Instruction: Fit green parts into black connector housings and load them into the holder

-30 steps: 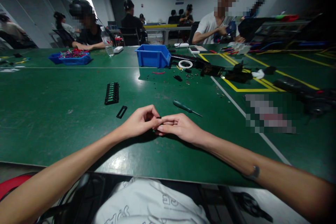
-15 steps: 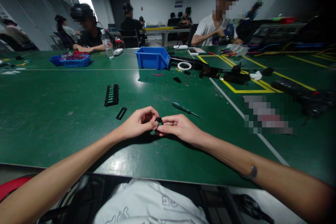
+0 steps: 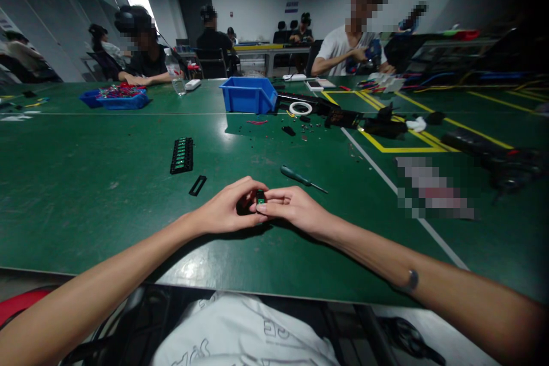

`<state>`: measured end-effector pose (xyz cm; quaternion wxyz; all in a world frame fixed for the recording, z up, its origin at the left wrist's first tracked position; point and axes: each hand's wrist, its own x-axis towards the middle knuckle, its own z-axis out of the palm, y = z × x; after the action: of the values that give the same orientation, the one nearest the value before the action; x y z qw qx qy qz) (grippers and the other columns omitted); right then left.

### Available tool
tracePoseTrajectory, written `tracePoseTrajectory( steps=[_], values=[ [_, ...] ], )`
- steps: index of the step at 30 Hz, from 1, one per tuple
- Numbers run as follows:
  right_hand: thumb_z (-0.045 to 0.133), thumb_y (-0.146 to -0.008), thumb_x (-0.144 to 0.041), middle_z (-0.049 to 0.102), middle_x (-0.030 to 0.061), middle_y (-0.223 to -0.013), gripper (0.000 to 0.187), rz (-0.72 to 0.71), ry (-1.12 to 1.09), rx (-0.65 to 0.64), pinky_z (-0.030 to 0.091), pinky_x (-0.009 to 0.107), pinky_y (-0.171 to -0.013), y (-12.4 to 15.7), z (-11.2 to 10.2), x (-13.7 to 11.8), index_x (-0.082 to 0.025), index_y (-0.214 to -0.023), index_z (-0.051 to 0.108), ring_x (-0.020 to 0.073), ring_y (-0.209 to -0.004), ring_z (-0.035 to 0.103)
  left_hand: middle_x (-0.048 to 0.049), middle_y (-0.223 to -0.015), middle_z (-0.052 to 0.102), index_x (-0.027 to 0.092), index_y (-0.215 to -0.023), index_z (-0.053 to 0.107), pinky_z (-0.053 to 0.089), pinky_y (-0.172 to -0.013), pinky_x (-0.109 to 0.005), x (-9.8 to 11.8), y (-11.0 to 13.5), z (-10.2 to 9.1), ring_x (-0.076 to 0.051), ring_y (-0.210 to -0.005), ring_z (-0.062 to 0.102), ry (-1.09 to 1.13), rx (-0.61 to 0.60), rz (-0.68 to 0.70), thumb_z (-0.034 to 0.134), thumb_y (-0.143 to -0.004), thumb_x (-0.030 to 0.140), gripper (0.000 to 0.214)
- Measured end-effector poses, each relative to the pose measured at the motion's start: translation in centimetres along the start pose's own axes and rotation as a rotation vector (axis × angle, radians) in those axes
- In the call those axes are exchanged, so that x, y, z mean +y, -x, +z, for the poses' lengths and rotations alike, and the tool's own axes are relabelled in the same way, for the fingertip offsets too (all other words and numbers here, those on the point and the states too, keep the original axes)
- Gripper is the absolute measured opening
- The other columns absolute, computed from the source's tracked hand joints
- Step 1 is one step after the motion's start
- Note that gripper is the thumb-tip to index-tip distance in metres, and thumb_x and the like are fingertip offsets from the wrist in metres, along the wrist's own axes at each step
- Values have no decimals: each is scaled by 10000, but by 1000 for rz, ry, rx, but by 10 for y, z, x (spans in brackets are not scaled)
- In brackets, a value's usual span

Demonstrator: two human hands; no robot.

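Close in front of me, a small green circuit board with black parts [image 3: 260, 198] is held between my hands. My right hand [image 3: 295, 209] pinches it from the right between thumb and fingers. My left hand [image 3: 231, 206] curves round it, index finger at its upper end and thumb near its lower end; its other fingers are partly hidden. Left of my hands lies a black rectangular frame with a slot [image 3: 198, 185]. Beyond that is a black strip [image 3: 182, 155] holding several green boards in a row. A green-handled screwdriver [image 3: 302, 178] rests just past my right hand.
A blue bin [image 3: 249, 97] stands farther back, with a white ring [image 3: 301, 108], small loose parts and a long black assembly [image 3: 343, 118] near it. Blue trays [image 3: 124, 100] hold red pieces at back left. People sit across the table [image 3: 107, 183].
My left hand has opened its grip wider, its index finger and thumb shifting to the board's upper and lower ends. More of the green board shows. My right hand stays nearly still.
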<state>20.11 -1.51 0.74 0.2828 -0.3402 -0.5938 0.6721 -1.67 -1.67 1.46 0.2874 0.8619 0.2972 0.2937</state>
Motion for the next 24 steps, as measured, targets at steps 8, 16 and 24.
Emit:
tracePoseTrajectory(
  steps=[8, 16, 24],
  values=[
    [893, -703, -381, 706, 31, -801, 331, 36, -119, 11, 508, 288, -802, 1, 2, -1, -138, -747, 672, 156, -807, 674, -42, -991, 591, 161, -1279, 576, 450, -745, -274, -3, 1, 7, -145, -829, 548, 21, 37, -15, 651, -929, 306, 387],
    [898, -710, -373, 734, 55, -866, 319, 50, -173, 8, 524, 291, -842, 1, 2, -2, -124, -807, 724, 162, -857, 695, -56, -1028, 624, 158, -1300, 580, 451, -757, -274, -2, 1, 6, -149, -847, 545, 140, 17, -87, 677, -935, 353, 425],
    [899, -723, -359, 734, 51, -860, 310, 69, -190, 2, 532, 275, -813, 1, 1, -1, -116, -829, 739, 142, -817, 692, -51, -997, 628, 153, -1296, 574, 434, -733, -267, -3, 3, 7, -145, -820, 550, 277, -22, -153, 649, -954, 370, 412]
  ],
)
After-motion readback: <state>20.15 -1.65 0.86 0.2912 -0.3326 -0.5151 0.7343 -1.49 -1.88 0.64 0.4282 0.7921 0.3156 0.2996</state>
